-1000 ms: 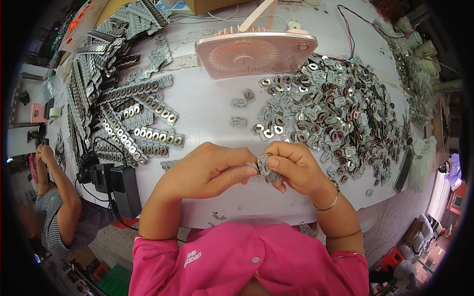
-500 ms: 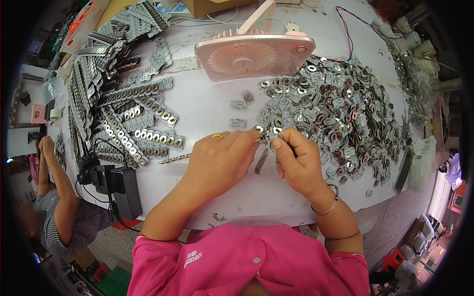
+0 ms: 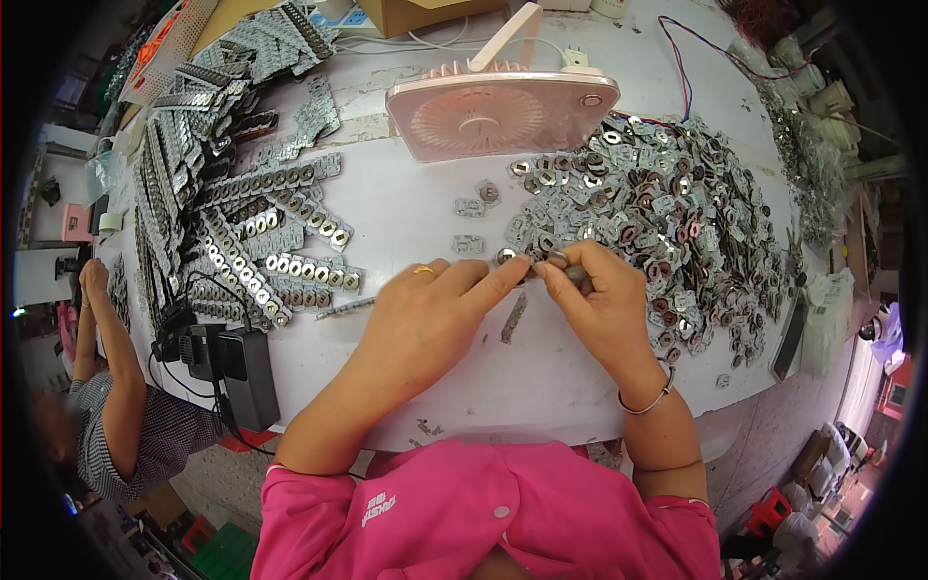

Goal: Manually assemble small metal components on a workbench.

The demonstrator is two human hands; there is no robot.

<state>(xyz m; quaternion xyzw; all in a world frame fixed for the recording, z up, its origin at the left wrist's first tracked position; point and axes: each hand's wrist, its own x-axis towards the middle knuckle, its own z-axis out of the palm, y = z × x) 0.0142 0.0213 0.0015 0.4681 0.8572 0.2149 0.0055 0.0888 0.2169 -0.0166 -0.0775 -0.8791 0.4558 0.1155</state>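
My left hand point(image 3: 420, 314), with a ring on it, reaches in over the white table, its index finger stretched toward my right fingertips. My right hand point(image 3: 604, 300) pinches a small metal piece point(image 3: 556, 259) between thumb and fingers; its shape is mostly hidden. The fingertips of both hands meet at the near left edge of a heap of small metal pieces with round discs point(image 3: 667, 232). Several loose metal pieces point(image 3: 469, 245) lie just beyond my left hand. A narrow metal strip point(image 3: 514, 319) rests between my hands, and another thin strip point(image 3: 346, 307) lies left of my left hand.
A pink fan point(image 3: 498, 116) stands beyond my hands. Joined metal strips point(image 3: 232, 261) are piled at the left. A black power adapter point(image 3: 246, 377) with cables sits at the near left edge. Another person's arm point(image 3: 116, 333) is at the far left. Plastic bags point(image 3: 826, 309) lie right.
My right hand has shifted slightly right and its fingers have curled differently. My left index finger has stretched out further. The strip between my hands is now more exposed.
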